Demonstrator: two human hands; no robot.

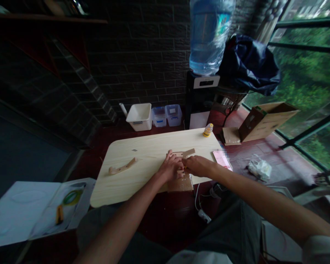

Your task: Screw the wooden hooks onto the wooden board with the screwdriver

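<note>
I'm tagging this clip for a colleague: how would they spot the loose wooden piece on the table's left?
Find the pale table mid-view. Toward its left end lies a curved brown wooden piece. Unlike the wooden parts being handled further right, it lies apart, with no hand on it.

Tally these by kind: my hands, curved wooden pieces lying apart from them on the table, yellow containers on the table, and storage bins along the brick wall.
Hands: 2 (left hand, right hand)
Curved wooden piece: 1
Yellow container: 1
Storage bins: 3 (white bin, left clear bin, right clear bin)
Total: 7
</note>
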